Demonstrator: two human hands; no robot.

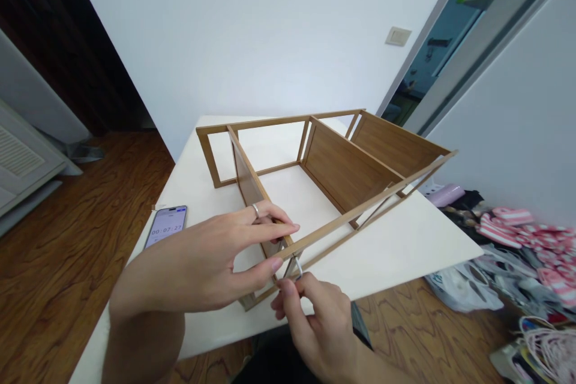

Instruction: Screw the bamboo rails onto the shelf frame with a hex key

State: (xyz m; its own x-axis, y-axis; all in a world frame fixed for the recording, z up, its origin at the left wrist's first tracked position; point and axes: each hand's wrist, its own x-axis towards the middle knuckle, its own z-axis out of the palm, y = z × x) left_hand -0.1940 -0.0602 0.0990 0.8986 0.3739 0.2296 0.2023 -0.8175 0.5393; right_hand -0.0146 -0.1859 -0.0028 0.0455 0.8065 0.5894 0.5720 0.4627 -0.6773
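A brown wooden shelf rack (351, 162) lies on its side on the white table, its several shelf panels standing upright. My left hand (225, 252), with a ring on one finger, pinches the near rail where the leftmost panel (247, 171) meets it. Just below that joint, my right hand (317, 318) has its thumb and fingers closed on a small bent silver hex key (297, 267). The key's upper end is at the near rail; its exact seat there is hidden.
On the white table (400, 270), a phone (166, 225) showing a timer lies by the left edge. A white wall (270, 30) rises behind. Plastic bags (465, 288) and striped pink cloth (508, 225) are piled at the right, beyond the table's corner.
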